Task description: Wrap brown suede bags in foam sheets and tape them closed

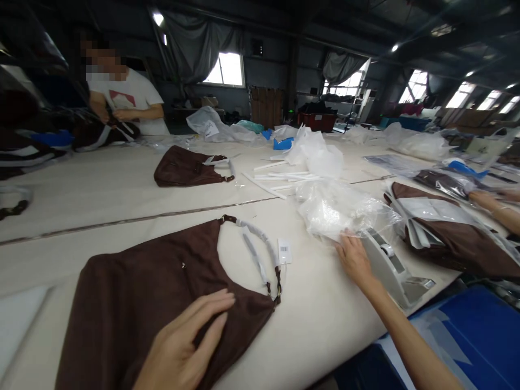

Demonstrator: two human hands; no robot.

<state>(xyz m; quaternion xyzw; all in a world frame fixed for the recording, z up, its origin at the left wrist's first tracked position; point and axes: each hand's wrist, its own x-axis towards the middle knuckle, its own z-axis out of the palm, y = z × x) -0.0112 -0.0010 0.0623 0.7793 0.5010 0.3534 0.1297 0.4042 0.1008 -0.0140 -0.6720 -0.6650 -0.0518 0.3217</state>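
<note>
A dark brown handbag (138,287) lies flat on the table in front of me. Its handle (260,238) is wrapped in white material, and a barcode tag (284,252) hangs beside it. My left hand (190,336) rests on the bag's front with its fingers stretched out. Farther right, my right hand (352,257) reaches to the near edge of a crumpled clear plastic bag (337,208). Its fingertips touch the plastic and look extended, with no firm grip showing. Just right of that hand stands a pale tape dispenser (392,265).
Another brown handbag (182,168) lies farther back, near white sticks (284,176) and more plastic (312,151). Wrapped brown bags (450,233) lie at right, by another person's arm (498,211). A person (130,97) works at the far left. A blue bin (479,325) sits below the table edge.
</note>
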